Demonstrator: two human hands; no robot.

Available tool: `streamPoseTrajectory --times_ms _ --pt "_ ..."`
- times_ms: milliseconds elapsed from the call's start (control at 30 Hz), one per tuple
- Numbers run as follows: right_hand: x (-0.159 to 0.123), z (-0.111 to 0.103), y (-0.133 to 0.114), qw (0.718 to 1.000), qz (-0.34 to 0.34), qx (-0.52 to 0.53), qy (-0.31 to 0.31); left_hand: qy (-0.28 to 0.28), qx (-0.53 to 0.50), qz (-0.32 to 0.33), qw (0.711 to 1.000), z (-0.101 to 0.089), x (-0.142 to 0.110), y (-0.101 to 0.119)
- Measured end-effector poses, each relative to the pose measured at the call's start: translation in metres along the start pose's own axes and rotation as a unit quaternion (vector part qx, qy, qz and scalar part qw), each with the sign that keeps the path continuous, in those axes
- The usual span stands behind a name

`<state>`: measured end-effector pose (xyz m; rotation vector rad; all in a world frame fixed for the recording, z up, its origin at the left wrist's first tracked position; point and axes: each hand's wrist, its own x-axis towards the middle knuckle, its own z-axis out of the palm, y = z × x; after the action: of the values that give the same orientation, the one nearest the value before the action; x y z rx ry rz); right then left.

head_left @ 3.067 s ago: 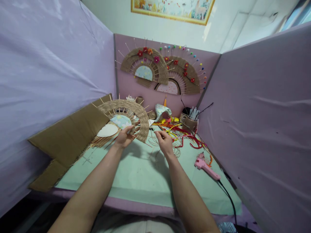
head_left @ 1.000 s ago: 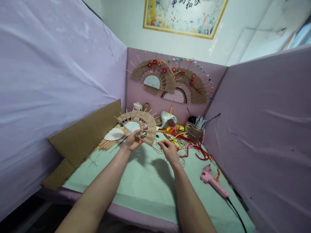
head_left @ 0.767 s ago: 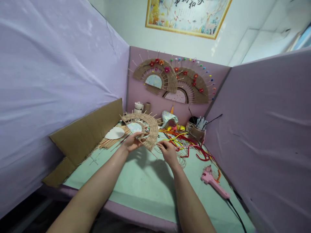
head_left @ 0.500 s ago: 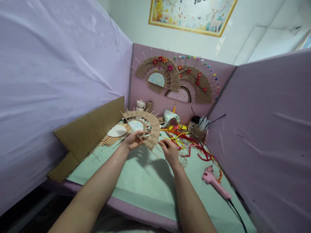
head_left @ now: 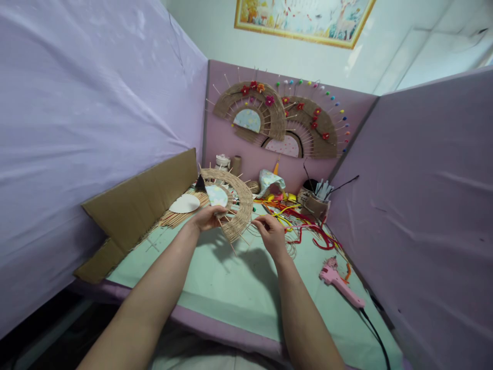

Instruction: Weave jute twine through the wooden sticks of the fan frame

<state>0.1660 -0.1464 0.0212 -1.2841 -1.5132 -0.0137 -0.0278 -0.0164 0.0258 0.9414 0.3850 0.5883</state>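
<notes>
Fingers of the left hand (head_left: 210, 218) curl shut on the woven fan (head_left: 242, 205), which tips in the air between both hands. The right hand (head_left: 271, 234) pinches its fingertips together; I can't tell what they hold. Bendy red and yellow sticks (head_left: 285, 211) lie past the right hand. A pink glue gun (head_left: 342, 285) is right of it. Past the left hand, a white oval (head_left: 185, 203) sits on thin sticks (head_left: 174, 220).

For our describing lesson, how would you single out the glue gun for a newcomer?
On the pale green tabletop, look right, nearer than the red pipe cleaners. The glue gun lies there, set apart by its chunky pink body and black cord.
</notes>
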Motion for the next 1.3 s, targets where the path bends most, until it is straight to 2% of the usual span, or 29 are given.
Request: streamPoseTrajectory --times_ms 300,433,600,833,1100,1300 --pt "0.001 0.000 0.007 0.993 0.082 0.088 0.006 -0.028 -0.001 0.032 0.999 -0.004 -0.005 0.004" --pt "0.001 -0.001 0.005 0.984 0.106 0.137 -0.032 -0.011 -0.017 0.055 0.998 -0.005 -0.005 0.004" --pt "0.002 -0.002 0.001 0.980 0.085 0.161 -0.078 -0.018 -0.035 0.070 0.997 -0.001 -0.004 0.000" --pt "0.002 0.002 0.003 0.988 0.093 0.114 -0.048 -0.075 -0.013 0.021 0.997 0.001 -0.001 -0.007" --pt "0.003 -0.002 0.003 0.995 0.068 0.065 -0.020 -0.026 -0.025 0.042 0.998 0.006 -0.009 0.003" --pt "0.004 -0.004 0.007 0.998 0.033 0.025 0.046 -0.019 0.017 0.046 0.999 0.006 -0.012 0.008"
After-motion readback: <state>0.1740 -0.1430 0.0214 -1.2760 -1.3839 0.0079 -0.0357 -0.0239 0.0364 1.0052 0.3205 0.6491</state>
